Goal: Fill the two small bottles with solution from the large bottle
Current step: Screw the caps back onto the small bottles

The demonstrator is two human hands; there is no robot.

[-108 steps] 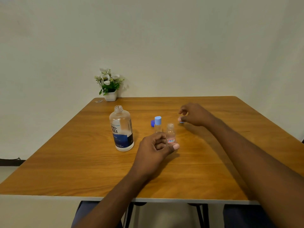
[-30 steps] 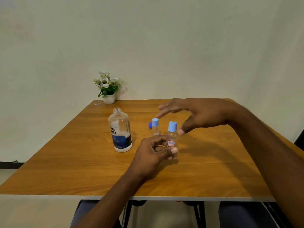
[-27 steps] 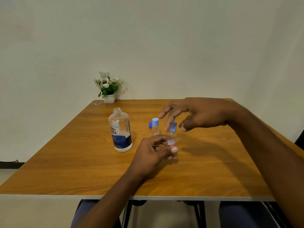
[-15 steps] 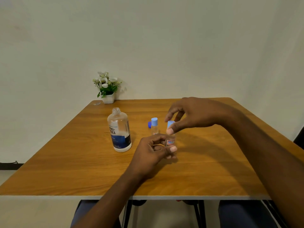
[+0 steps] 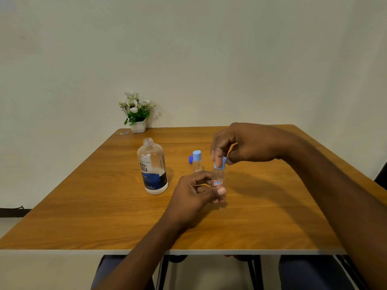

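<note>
1. Roughly in the middle of the frame, the left hand (image 5: 194, 191) grips a small clear bottle (image 5: 218, 177) by its lower half. The fingers curl round it and the thumb lies across the front, just under its red-edged label.
2. The small bottle stands upright, low over the wooden table (image 5: 272, 216). The left hand hides its base, so I cannot tell whether it touches the wood.
3. Right of centre, the right hand (image 5: 249, 143) reaches in from above and pinches a light blue cap (image 5: 221, 163) between thumb and forefinger. Its other fingers are loosely bent above.
4. That cap sits at the neck of the held bottle and looks a little tilted. How far it is seated cannot be told.
5. Just left of the held bottle and a little higher in the frame stands a second small bottle (image 5: 197, 165), upright and wearing its own light blue cap (image 5: 196, 154). No hand touches it.
6. A dark blue cap (image 5: 190, 159) lies on the table, partly hidden behind the second small bottle on its left side.
7. Left of centre stands the large bottle (image 5: 152, 166), upright, with an open neck and a blue label. It is apart from both hands.
8. At the upper left corner of the table, against the pale wall, sits a white pot of white flowers (image 5: 137, 114).
</note>
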